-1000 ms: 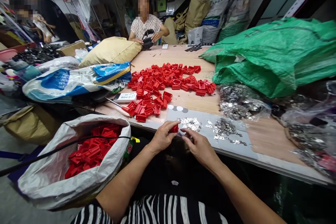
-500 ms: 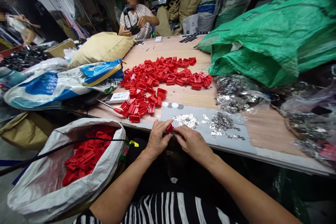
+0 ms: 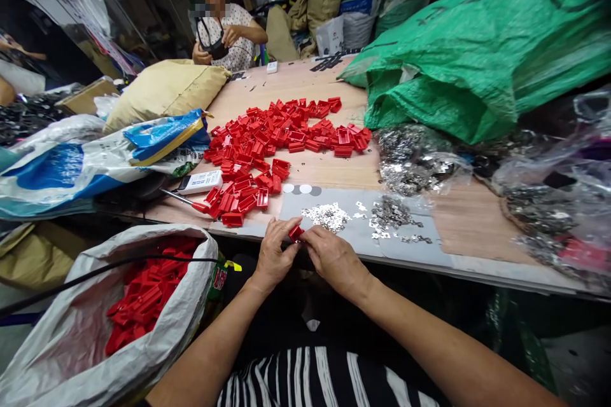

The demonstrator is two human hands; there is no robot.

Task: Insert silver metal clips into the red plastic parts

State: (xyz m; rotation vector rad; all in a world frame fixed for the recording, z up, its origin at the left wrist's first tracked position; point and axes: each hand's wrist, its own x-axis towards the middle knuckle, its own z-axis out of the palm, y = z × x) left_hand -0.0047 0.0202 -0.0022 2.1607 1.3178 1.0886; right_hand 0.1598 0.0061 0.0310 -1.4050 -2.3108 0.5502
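My left hand [image 3: 275, 250] and my right hand [image 3: 331, 257] meet at the table's near edge, fingers pinched together on one small red plastic piece [image 3: 295, 233]. Just beyond my fingers lies a little heap of small silver metal parts [image 3: 327, 215] on a grey mat [image 3: 405, 248]. A big spread of the same red plastic pieces [image 3: 272, 146] covers the wooden table [image 3: 310, 86] further out. To my left an open white sack [image 3: 157, 356] holds several more red pieces [image 3: 143, 296].
A green sack [image 3: 472, 57] fills the right back of the table, with clear bags of metal parts [image 3: 415, 162] below it. A white remote-like device [image 3: 200, 182] and blue-white bags [image 3: 95, 159] lie left. Another person [image 3: 224, 28] sits at the far end handling a black object.
The view has shifted so everything sits a little further left and higher. My hands stay together on the red piece. The far person has lifted the black object from the table.
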